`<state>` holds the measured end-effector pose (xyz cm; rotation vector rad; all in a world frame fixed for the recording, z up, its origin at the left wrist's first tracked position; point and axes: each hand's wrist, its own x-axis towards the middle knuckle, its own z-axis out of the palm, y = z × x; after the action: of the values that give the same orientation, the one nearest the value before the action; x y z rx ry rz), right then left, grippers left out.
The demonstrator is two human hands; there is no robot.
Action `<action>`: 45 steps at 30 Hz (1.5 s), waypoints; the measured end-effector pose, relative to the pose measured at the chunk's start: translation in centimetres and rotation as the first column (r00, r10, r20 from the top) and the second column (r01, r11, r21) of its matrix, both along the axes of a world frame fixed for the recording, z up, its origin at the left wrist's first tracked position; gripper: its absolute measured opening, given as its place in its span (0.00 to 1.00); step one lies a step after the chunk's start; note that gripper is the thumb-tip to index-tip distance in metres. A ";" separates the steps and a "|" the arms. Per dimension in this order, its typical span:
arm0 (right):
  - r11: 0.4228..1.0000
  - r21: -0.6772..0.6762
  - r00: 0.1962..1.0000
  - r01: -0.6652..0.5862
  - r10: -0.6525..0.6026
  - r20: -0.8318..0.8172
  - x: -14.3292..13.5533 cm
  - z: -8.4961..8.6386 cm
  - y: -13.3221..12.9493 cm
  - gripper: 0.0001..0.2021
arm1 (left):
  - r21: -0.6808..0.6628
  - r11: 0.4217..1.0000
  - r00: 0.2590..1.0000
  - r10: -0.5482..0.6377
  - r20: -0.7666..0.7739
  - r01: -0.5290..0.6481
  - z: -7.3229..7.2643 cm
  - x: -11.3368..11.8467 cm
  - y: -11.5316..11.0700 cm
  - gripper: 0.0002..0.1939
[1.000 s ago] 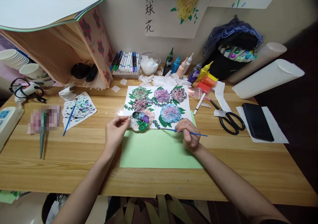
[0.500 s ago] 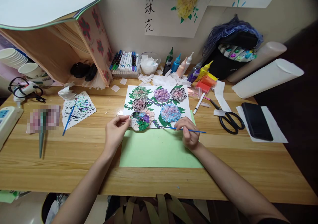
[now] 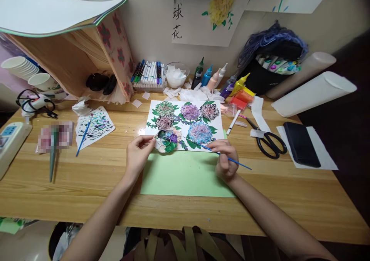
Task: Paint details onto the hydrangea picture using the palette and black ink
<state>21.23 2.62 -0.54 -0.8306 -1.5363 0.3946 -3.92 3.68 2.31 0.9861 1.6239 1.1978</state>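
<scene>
My left hand [image 3: 140,153] pinches the left edge of a small paint palette [image 3: 166,142] with green, purple and white paint, held over the lower left of a white sheet. My right hand [image 3: 227,160] grips a thin blue brush [image 3: 238,163], its tip pointing left over the sheet's lower part, near green leaves. Whether the tip touches the paper I cannot tell. The white sheet with flowers [image 3: 185,118] bears several textured blooms in green, purple, black-pink and blue. Under it lies a light green sheet [image 3: 187,176].
Left: paint-smeared tissue [image 3: 95,128] with another brush, and a power strip [image 3: 13,141]. Behind: markers [image 3: 148,74], a bowl of paper bits [image 3: 176,76] and paint bottles [image 3: 212,78]. Right: black scissors [image 3: 271,145], a phone [image 3: 302,143] and a white roll [image 3: 315,93].
My right hand has moved slightly right and down, and the brush now slants more steeply. My left hand still holds the palette. The whole view has shifted a little.
</scene>
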 end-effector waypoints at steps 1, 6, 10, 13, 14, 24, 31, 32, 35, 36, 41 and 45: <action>1.000 0.000 0.999 -0.031 0.031 0.034 -0.1 0.1 -0.1 0.09 | 0.003 1.000 1.000 -0.002 0.006 0.002 0.0 0.1 -0.1 0.15; 0.985 -0.004 0.951 -0.170 0.165 0.260 -0.8 0.5 -0.5 0.11 | 0.024 1.000 0.999 -0.012 0.040 0.011 -0.2 0.2 -0.3 0.15; 0.989 -0.001 0.924 -0.148 0.139 0.356 -1.1 0.8 -0.3 0.11 | 0.029 0.999 0.999 -0.025 0.039 0.024 -0.2 0.1 -0.4 0.15; 0.987 -0.036 0.906 -0.158 0.159 0.393 -1.2 0.9 -0.2 0.11 | 0.029 0.999 0.999 -0.032 0.036 0.031 -0.1 0.1 -0.4 0.14; 0.985 -0.036 0.904 -0.167 0.167 0.394 -1.1 0.8 -0.2 0.11 | 0.029 0.999 0.999 -0.032 0.038 0.031 -0.1 0.1 -0.4 0.14; 0.991 0.038 0.893 -0.127 0.097 0.439 -1.1 0.5 -0.2 0.12 | 0.045 0.999 1.000 -0.029 0.008 0.029 0.0 0.4 -0.6 0.13; 0.994 0.058 0.929 -0.094 0.067 0.365 -0.9 0.5 -0.6 0.11 | 0.033 0.999 1.000 -0.020 0.006 0.020 0.5 0.6 -0.7 0.13; 0.995 0.061 0.944 -0.073 0.049 0.326 -0.8 0.4 -0.6 0.11 | 0.032 0.999 1.000 -0.014 0.005 0.013 0.6 0.5 -0.7 0.13; 0.997 0.054 0.989 0.054 -0.060 0.136 -0.5 0.1 -0.5 0.11 | 0.028 1.000 1.000 0.014 0.011 -0.014 0.9 0.4 -0.5 0.14; 0.996 0.035 0.993 0.083 -0.086 0.085 -0.4 0.0 -0.3 0.12 | 0.029 0.999 1.000 0.023 0.012 -0.024 1.0 0.3 -0.4 0.15; 0.995 -0.082 0.995 0.053 -0.046 0.084 -0.3 -0.4 0.3 0.13 | 0.047 0.998 0.999 0.044 -0.019 -0.043 1.2 0.0 -0.3 0.14; 0.992 -0.122 0.994 0.026 -0.012 0.108 -0.4 -0.4 0.4 0.13 | 0.037 0.999 0.999 0.041 -0.015 -0.040 1.1 0.0 -0.4 0.14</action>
<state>20.85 2.97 -0.91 -0.9752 -1.6144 0.4402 -3.90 3.31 3.44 0.9919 1.6465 1.2536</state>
